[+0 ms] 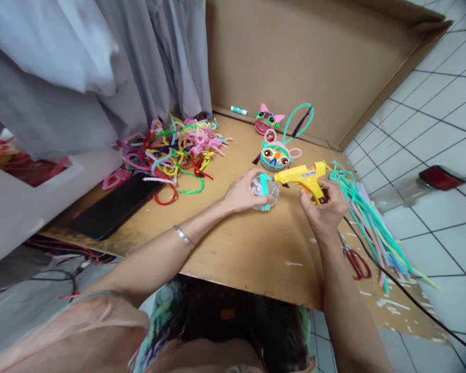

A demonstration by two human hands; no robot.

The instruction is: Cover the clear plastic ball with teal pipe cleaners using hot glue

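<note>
My left hand (243, 191) is closed around a clear, rounded plastic piece (271, 201) with a turquoise pipe-cleaner strip (264, 186) across it. In my right hand (328, 207) is a yellow hot glue gun (301, 175), its nozzle pointing left at the upper right of the plastic piece. Whether the nozzle tip touches the strip I cannot tell. Just behind stand two decorated animal-face crafts: one with round pink ears and a turquoise rim (275, 156), the other red and green with pointed pink ears (266, 122). A turquoise loop (286, 122) rises beside the nearer face.
A tangled heap of coloured pipe cleaners (178, 145) lies at the left, with a black phone (114, 207) in front. Straight pipe cleaners (373, 223) and red-handled scissors (356, 261) lie right, near the gun's black cord (388, 272). A glue stick (238, 110) lies against the cardboard wall (287, 62).
</note>
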